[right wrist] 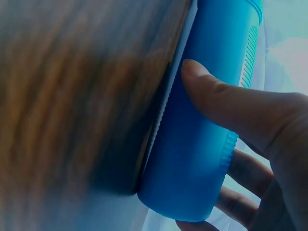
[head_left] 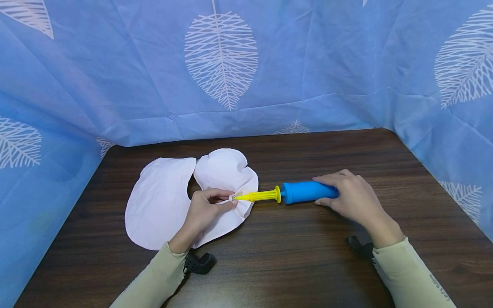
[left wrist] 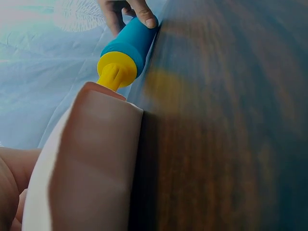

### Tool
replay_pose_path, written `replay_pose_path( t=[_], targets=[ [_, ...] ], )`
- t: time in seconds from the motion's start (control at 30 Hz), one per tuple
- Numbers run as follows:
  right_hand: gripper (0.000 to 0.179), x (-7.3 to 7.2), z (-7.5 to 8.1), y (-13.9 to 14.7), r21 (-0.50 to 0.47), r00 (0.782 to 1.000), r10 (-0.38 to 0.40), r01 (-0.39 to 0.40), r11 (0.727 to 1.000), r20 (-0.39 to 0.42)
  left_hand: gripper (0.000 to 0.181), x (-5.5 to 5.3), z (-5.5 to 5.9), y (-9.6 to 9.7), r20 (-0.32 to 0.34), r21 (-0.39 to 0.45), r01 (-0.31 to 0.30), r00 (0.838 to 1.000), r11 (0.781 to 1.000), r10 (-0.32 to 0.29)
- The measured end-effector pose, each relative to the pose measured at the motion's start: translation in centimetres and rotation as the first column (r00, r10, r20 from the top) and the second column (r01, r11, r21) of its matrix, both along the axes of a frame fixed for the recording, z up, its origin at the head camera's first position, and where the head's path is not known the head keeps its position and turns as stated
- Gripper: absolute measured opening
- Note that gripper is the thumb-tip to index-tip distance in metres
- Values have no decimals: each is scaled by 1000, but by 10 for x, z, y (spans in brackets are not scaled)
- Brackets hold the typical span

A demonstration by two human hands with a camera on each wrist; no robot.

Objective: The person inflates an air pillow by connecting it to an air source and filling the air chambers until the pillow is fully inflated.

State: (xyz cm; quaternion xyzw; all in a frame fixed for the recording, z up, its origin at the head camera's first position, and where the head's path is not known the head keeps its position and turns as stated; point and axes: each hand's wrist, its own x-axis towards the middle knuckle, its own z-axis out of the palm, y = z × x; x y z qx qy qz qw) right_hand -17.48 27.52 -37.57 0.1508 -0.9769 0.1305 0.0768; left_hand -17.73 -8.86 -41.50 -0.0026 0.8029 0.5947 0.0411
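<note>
A white inflatable neck pillow (head_left: 159, 201), curved with a gap in its middle, lies slack and wrinkled on the table's left half. My left hand (head_left: 204, 211) rests over its right lobe and pinches the valve between thumb and fingers. Into that valve runs the yellow nozzle (head_left: 265, 195) of a blue hand pump (head_left: 302, 192), lying level and pointing left. My right hand (head_left: 356, 196) grips the pump's barrel near its right end. In the right wrist view, the thumb (right wrist: 216, 91) lies along the blue barrel (right wrist: 187, 144), fingers behind it. The pillow's edge (left wrist: 96, 144) hides the nozzle tip in the left wrist view.
Everything lies on a dark wood-grain table (head_left: 292, 256). A blue curtain (head_left: 308, 64) with white leaf prints hangs around its back and sides. Black straps (head_left: 200, 263) sit at both wrists, below light green sleeves (head_left: 154, 278).
</note>
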Motion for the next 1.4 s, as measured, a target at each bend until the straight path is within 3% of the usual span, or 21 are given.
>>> replay_pose_path(
  t=[0.63, 1.0, 1.4],
  targets=[
    [61, 1, -1, -2, 39, 999, -8, 10, 999, -33, 22, 0, 1, 1, -17, -11, -14, 1000, 1000, 13],
    [62, 0, 4, 25, 30, 995, -101, 100, 995, 26, 22, 0, 1, 1, -15, -14, -18, 1000, 1000, 18],
    [61, -3, 5, 57, 3, 968, -212, 213, 977, 134, 22, 1, 1, 2, -5, -17, -22, 1000, 1000, 22]
  ],
)
